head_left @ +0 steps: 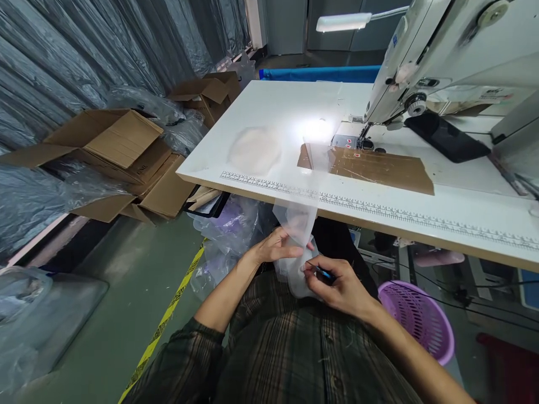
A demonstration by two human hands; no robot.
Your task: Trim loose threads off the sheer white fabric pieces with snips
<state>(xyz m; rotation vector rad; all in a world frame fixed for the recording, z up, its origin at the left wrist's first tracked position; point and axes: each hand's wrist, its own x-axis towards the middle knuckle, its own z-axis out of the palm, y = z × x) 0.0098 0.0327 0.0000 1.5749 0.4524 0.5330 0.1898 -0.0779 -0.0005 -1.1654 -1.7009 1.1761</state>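
Observation:
Sheer white fabric (295,224) hangs over the table's front edge and down onto my lap. My left hand (280,247) is closed on it, with the thumb lying across the folds. Close by on the right, my right hand (337,283) grips a small dark pointed tool with a bit of blue (322,271); most of it is hidden in the fingers, so its kind is unclear. Its thin tip meets the cloth near my left fingertips. The upper end of the fabric lies on the white tabletop (286,101), over part of a brown strip (383,168).
A sewing machine (404,73) stands at the right of the table, under a lit lamp (343,22). A black phone-like slab (448,134) lies beneath its arm. Open cardboard boxes (122,140) fill the left side. A purple basket (416,320) sits below the table at right.

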